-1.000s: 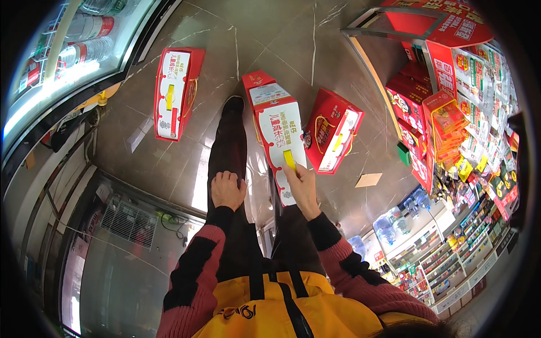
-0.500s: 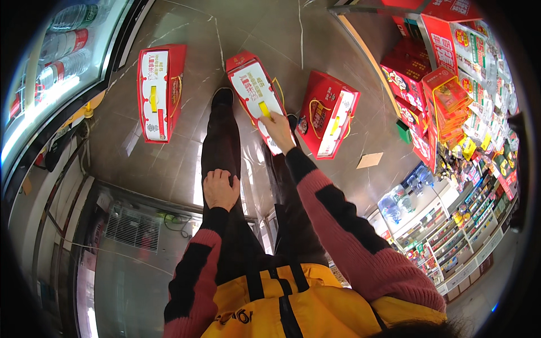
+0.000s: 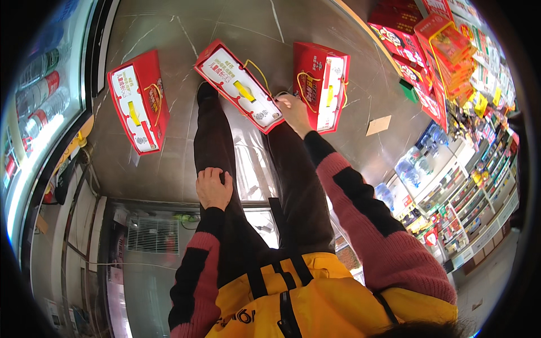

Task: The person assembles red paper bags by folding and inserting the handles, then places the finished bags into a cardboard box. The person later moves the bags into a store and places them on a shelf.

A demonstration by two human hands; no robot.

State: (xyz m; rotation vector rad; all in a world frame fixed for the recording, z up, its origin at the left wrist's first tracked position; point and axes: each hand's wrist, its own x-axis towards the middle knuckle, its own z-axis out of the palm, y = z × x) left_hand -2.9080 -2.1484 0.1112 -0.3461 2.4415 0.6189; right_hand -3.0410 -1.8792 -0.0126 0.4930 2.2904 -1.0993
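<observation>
Three red gift boxes with white tops and yellow handles stand on the floor. The middle gift box (image 3: 225, 70) sits slanted before my legs, a yellow cord loop at its far side. My right hand (image 3: 296, 114) is at the right edge of this box near its closer end, fingers bent against it; some fingertips are hidden. To the left is another gift box (image 3: 123, 93), turned slightly. The right gift box (image 3: 313, 65) stands just beyond my right hand. My left hand (image 3: 214, 187) rests on my left knee with nothing in it, its fingers lying over the trouser cloth.
A lit glass-fronted cooler with bottles (image 3: 42, 90) lines the left side. Stacked red packages (image 3: 403, 48) and orange-red boxes (image 3: 445, 48) rise at the right, with store shelves (image 3: 473, 211) nearer. A flat piece of cardboard (image 3: 378, 125) lies on the tiled floor (image 3: 236, 22).
My right hand has left the middle box's yellow handle for its right edge. That box has turned more slantwise. My left hand stays on my knee; the view has shifted.
</observation>
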